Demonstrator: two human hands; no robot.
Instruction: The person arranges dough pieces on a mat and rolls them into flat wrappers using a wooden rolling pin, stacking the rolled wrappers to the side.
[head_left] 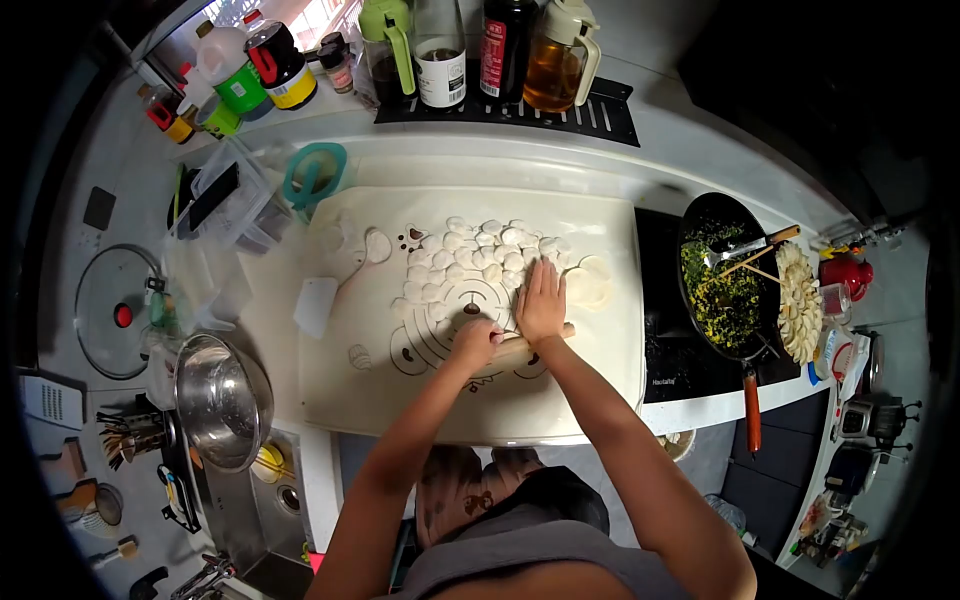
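Note:
My left hand [477,345] is closed around the near end of a wooden rolling pin [515,347] on a white mat [590,405] with a printed face. Fingers stretched forward, my right hand [541,303] lies flat, its heel by the pin's other end and its fingertips beside the dough pieces. Many small, round, flattened dough pieces [457,257] are spread over the mat's middle. Right of my right hand rest thin, overlapping dough wrappers [590,283]. Whatever lies beneath my right palm is hidden.
At right, a black pan [725,325] of chopped green-and-yellow filling sits on the cooktop [665,300], beside folded dumplings [800,305]. A white scraper [316,306] lies on the mat's left. Further left stands a metal bowl [223,400] by the sink. Bottles [440,60] line the back.

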